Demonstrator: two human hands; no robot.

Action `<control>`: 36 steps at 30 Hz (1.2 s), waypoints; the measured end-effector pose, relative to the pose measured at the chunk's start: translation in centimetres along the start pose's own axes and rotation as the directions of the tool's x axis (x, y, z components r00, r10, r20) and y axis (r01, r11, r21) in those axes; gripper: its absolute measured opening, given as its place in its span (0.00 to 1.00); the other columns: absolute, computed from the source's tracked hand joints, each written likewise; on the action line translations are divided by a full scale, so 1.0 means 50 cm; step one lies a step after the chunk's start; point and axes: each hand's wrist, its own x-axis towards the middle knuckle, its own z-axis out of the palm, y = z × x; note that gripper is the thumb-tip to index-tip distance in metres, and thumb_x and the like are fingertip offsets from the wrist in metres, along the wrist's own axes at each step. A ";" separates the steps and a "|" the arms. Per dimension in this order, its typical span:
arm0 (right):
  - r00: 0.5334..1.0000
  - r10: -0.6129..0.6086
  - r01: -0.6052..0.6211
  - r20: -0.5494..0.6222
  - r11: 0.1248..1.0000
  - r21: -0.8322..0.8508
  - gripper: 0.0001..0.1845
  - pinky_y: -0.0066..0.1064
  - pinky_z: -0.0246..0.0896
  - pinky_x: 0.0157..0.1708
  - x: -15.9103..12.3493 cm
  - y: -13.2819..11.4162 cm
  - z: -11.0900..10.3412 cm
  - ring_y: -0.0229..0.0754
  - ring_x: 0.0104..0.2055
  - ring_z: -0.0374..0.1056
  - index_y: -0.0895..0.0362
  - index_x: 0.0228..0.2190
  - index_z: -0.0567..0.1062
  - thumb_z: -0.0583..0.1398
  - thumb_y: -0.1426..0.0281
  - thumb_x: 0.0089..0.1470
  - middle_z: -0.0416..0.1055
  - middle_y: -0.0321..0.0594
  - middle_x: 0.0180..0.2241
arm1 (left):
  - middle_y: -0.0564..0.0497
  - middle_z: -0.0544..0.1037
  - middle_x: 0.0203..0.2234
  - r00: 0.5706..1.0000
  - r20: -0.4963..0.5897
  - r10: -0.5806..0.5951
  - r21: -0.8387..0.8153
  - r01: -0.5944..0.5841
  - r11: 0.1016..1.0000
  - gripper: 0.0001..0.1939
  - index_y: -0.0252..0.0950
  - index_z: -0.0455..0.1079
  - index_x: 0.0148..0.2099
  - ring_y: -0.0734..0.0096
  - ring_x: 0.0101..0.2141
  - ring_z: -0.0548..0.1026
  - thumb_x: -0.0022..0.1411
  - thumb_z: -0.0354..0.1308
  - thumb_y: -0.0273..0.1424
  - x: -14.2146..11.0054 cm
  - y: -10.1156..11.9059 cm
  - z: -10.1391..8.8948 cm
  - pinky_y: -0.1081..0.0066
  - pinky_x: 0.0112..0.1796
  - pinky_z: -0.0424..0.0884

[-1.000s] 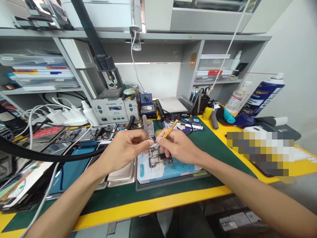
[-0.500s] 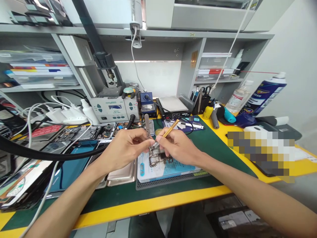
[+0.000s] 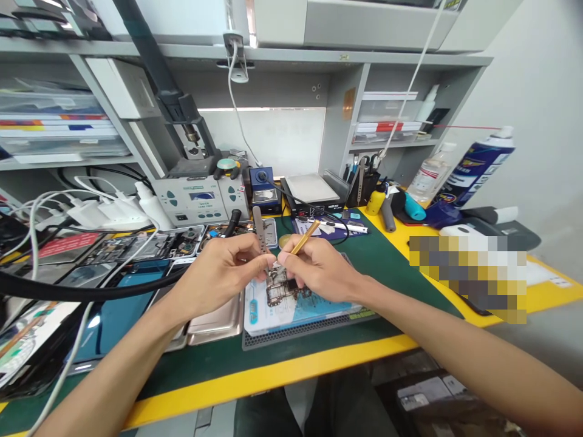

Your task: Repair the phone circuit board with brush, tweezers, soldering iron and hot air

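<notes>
My left hand is closed on grey metal tweezers, whose rounded back end sticks up above the fingers. Pinched in my right hand is a slim gold pen-shaped tool, slanting up to the right. The fingertips of both hands nearly meet, and the working tips of both tools are hidden or too small to make out. Right below the hands lies a phone circuit board, partly covered by my right hand. It rests on a white and blue work pad.
Phones and parts crowd the left, crossed by a black hose and white cables. A hot-air station and a small heating plate stand behind. Bottles and a spray can are at the right.
The whole view has swung slightly, so everything sits farther left in the picture. Both hands keep their grips and stay close together over the board.
</notes>
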 end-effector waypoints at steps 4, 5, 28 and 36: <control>1.000 -0.020 0.020 -0.002 1.000 -0.007 0.13 0.29 0.51 0.26 0.000 -0.001 0.000 0.35 0.24 0.61 0.56 0.29 0.67 0.55 0.66 0.66 0.67 0.32 0.25 | 0.55 0.80 0.23 1.000 -0.002 -0.010 0.012 0.010 1.000 0.17 0.37 0.68 0.29 0.72 0.25 0.75 0.65 0.60 0.43 0.001 -0.004 0.001 0.75 0.26 0.65; 1.000 -0.022 0.022 -0.004 1.000 -0.007 0.12 0.28 0.51 0.26 0.000 -0.001 0.000 0.35 0.24 0.61 0.56 0.29 0.67 0.55 0.65 0.66 0.67 0.32 0.25 | 0.55 0.80 0.23 1.000 -0.001 -0.013 0.010 0.013 1.000 0.17 0.37 0.68 0.29 0.72 0.25 0.75 0.64 0.60 0.43 0.001 -0.005 0.002 0.75 0.26 0.65; 0.996 0.052 -0.054 0.070 0.998 0.019 0.04 0.31 0.49 0.26 -0.001 -0.034 -0.020 0.36 0.24 0.57 0.55 0.26 0.67 0.57 0.71 0.53 0.64 0.32 0.23 | 0.59 0.81 0.31 0.967 0.000 -0.256 0.138 0.253 0.958 0.23 0.43 0.74 0.33 0.65 0.37 0.76 0.57 0.59 0.58 0.000 -0.021 0.002 0.74 0.40 0.66; 0.996 0.067 -0.069 0.051 0.997 0.023 0.04 0.29 0.49 0.25 0.000 -0.024 -0.017 0.36 0.24 0.57 0.55 0.27 0.69 0.57 0.69 0.53 0.63 0.30 0.22 | 0.59 0.82 0.31 0.978 -0.003 -0.210 0.175 0.208 0.962 0.23 0.44 0.75 0.33 0.67 0.36 0.77 0.57 0.58 0.58 0.002 -0.050 0.002 0.75 0.40 0.67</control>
